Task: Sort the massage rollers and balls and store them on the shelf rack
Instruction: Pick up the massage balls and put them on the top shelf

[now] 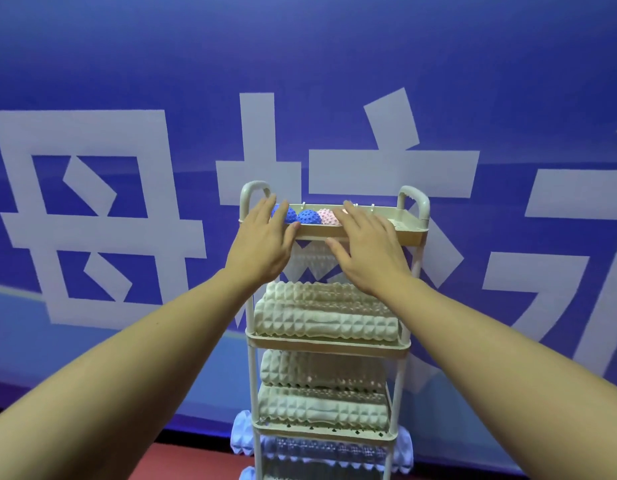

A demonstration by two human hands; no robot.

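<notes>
A cream shelf rack [409,239] stands in front of me. Its top tray holds two blue spiky balls [308,216] and a pink spiky ball [327,217] in a row. My left hand [262,242] lies flat over the tray's left front rim, fingers reaching to the leftmost blue ball. My right hand [367,249] lies flat over the tray's middle, fingers beside the pink ball; what is under it is hidden. Cream textured rollers [327,320] fill the second tier, more cream rollers [320,407] fill the third, and pale blue rollers [243,436] stick out of the bottom tier.
A blue banner with large white characters [92,209] hangs right behind the rack. A strip of red floor [182,462] shows at the bottom. The rack has two loop handles [253,190] at its top corners.
</notes>
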